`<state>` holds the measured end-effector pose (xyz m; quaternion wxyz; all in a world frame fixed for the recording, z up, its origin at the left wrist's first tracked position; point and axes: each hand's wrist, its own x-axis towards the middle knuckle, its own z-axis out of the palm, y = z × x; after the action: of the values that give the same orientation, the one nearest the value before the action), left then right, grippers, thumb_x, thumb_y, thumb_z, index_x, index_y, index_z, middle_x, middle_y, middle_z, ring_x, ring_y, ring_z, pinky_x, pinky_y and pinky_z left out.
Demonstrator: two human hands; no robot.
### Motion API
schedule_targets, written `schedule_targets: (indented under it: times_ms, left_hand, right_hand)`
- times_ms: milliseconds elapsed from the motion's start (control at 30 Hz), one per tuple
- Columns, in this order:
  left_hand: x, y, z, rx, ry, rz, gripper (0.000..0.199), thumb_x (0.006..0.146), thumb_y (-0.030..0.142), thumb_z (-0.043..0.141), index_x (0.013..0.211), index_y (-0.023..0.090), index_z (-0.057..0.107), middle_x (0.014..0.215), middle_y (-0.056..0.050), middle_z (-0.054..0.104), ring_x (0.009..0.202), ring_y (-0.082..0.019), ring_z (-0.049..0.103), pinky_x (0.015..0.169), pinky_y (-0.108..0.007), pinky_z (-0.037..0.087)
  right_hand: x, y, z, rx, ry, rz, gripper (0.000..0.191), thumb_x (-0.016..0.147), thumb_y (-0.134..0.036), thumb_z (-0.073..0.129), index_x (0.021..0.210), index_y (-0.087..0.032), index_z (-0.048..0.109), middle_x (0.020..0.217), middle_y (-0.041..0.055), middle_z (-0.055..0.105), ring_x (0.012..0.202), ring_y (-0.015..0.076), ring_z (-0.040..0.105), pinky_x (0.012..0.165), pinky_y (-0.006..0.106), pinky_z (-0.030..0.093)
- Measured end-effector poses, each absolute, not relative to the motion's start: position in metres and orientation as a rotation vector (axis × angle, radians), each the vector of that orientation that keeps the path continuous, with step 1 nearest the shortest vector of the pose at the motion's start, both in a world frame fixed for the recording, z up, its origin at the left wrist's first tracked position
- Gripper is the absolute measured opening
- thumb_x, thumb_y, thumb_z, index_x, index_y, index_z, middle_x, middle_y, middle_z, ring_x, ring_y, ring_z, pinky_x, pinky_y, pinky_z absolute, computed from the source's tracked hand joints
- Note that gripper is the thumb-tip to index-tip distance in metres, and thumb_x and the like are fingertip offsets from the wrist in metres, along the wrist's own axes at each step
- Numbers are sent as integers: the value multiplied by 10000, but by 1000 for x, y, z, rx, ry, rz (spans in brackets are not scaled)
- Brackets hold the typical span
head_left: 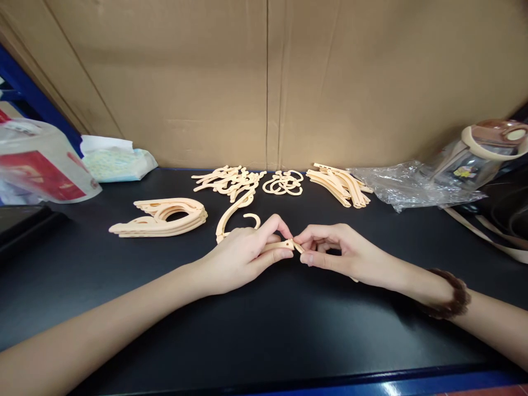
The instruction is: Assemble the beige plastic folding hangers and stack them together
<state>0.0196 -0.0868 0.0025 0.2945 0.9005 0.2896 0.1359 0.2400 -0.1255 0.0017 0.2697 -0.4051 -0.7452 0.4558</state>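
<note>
A beige plastic folding hanger (231,213) is in my hands at the middle of the table, its hook and one curved arm showing behind my left hand. My left hand (243,256) is closed on it, thumb and fingers pinching a bar end with a small hole. Just to the right, my right hand (336,250) pinches a slim beige hanger piece (298,248) against that end. Most of this piece is hidden by my fingers, and a beige tip shows below the right hand. How the two parts join is too small to tell.
Folded hangers (185,212) lie stacked at left. Behind are piles of short beige arms (231,181), hooks (284,182) and longer bars (342,184). A clear plastic bag (404,184) and a bottle (474,157) stand right; a tissue pack (119,159) and a white-and-red bag (45,165) left. Cardboard (185,82) closes the back.
</note>
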Motion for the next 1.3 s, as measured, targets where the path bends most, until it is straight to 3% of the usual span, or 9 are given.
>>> schedule_targets:
  times_ms: [267, 533, 733, 900, 1300]
  left_hand:
    - [19, -87, 3, 2449, 769, 258, 202, 983, 448, 344, 1004, 255, 399, 807, 44, 686, 708, -166, 609, 625, -250, 383]
    - [22, -87, 3, 2423, 816, 240, 205, 959, 451, 411, 1030, 259, 403, 760, 59, 690, 670, -156, 608, 614, -238, 375]
    - [23, -89, 7, 2415, 823, 226, 211, 941, 451, 455, 1007, 252, 428, 761, 62, 698, 674, -156, 617, 608, -235, 370]
    - [23, -89, 8, 2412, 844, 212, 206, 940, 442, 466, 1015, 257, 420, 775, 75, 703, 679, -152, 621, 617, -235, 364]
    - [24, -92, 7, 2491, 853, 196, 208, 944, 432, 445, 1045, 250, 426, 664, 78, 599, 608, -148, 568, 565, -237, 331]
  right_hand:
    - [240, -128, 2, -1104, -2124, 1166, 257, 856, -400, 620, 973, -172, 634, 742, -28, 576, 624, 85, 445, 552, 219, 350]
    - [244, -126, 6, -1121, -2228, 1083, 290, 836, -428, 641, 997, -187, 646, 780, -14, 624, 666, 100, 505, 589, 217, 384]
    - [242, -130, 11, -1122, -2481, 673, 223, 876, -351, 614, 1036, -203, 659, 766, -7, 607, 694, 124, 539, 636, 242, 385]
    - [242, -130, 12, -1095, -2548, 537, 169, 896, -344, 586, 916, -194, 660, 790, 8, 614, 720, 131, 551, 645, 248, 386]
    - [243, -133, 15, -1096, -2614, 396, 138, 889, -324, 595, 876, -193, 637, 826, 12, 626, 749, 143, 550, 672, 270, 385]
